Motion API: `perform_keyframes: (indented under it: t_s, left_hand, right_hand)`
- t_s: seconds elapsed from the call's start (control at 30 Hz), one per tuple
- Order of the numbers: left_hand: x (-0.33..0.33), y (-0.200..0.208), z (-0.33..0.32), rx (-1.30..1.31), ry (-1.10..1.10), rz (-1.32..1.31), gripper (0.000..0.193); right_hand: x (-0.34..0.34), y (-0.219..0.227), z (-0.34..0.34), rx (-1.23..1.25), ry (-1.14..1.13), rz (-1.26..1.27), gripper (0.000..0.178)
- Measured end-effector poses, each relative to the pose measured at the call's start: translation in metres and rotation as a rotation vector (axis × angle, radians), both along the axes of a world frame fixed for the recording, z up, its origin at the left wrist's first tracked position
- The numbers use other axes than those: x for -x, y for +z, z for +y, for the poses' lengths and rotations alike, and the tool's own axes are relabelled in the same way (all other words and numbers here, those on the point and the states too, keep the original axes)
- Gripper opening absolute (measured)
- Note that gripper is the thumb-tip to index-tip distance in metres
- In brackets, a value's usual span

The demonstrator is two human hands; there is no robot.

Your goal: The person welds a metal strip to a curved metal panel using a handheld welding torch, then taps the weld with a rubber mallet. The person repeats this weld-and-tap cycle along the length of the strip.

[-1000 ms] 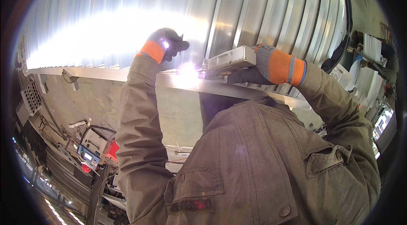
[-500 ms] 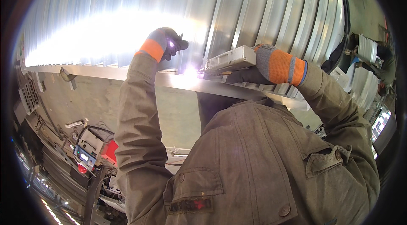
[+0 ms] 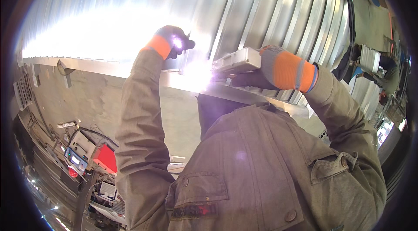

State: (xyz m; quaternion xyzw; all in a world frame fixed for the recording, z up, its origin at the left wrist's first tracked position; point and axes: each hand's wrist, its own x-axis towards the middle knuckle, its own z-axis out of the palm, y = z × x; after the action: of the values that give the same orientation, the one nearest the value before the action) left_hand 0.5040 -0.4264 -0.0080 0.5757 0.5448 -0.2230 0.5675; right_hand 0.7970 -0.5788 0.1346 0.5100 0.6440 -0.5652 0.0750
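Observation:
A ribbed metal panel (image 3: 244, 18) fills the far part of the view, with a straight metal rail (image 3: 244, 94) along its near edge. My right hand (image 3: 289, 69), in an orange and grey work glove, is closed round a welding torch with a pale boxy body (image 3: 238, 60). The torch's tip points left into a glaring white-violet arc (image 3: 198, 75) at the joint of panel and rail. Beyond the arc to the left, my left hand (image 3: 173, 43), gloved alike, rests near the panel with its fingers curled in. What those fingers hold, if anything, I cannot make out.
A clamp-like piece (image 3: 65, 67) hangs on the rail at left. Below it stand a machine with a lit screen (image 3: 76, 160) and a red box (image 3: 106, 159). A black cable (image 3: 351, 22) runs down the panel's right side; a person (image 3: 385, 72) is at far right.
The arc glare has grown larger and covers the torch's tip. Both hands keep nearly the same place along the rail; the whole view has shifted slightly.

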Motion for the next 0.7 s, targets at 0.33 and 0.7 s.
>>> perform_keyframes:
  t_s: [0.33,0.7]
  left_hand:
    - [-0.021,0.017,0.003,-0.005,-0.259,0.110,0.049]
    - [-0.027,0.019,0.005,0.018,-0.308,0.173,0.051]
  right_hand:
    - [0.001,-0.003,-0.004,-0.137,-0.081,0.116,0.065]
    - [0.000,-0.017,-0.004,-0.045,-0.112,0.138,0.065]
